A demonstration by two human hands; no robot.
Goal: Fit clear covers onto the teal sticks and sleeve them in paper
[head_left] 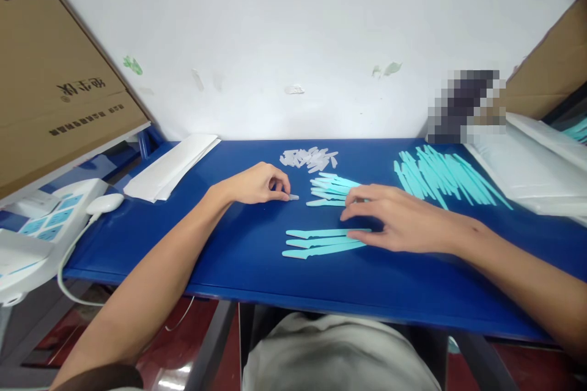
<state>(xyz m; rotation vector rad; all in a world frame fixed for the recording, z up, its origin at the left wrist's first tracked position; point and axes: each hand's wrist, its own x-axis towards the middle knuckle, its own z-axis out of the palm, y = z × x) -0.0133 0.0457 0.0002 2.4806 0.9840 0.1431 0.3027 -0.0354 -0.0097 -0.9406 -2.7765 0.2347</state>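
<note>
My left hand [263, 183] pinches a small clear plastic cap [294, 197] between thumb and fingertips, just above the blue table. My right hand [389, 217] has its thumb and fingers apart, partly covering the handles of two groups of turquoise eyebrow razors. Three razors [316, 243] lie side by side nearest me, their narrow blade ends pointing left. Behind them is another group of several razors [334, 182], ends also to the left. A heap of translucent caps [308, 159] sits beyond my left hand. Whether my right fingers touch a razor I cannot tell.
A large pile of turquoise razors [443, 177] lies to the right, beside white plastic bags [527, 171]. At the left are folded white sheets [169, 168], a white power strip [50, 226] with a cable, and a big cardboard box [59, 61]. A white wall [284, 30] closes the back.
</note>
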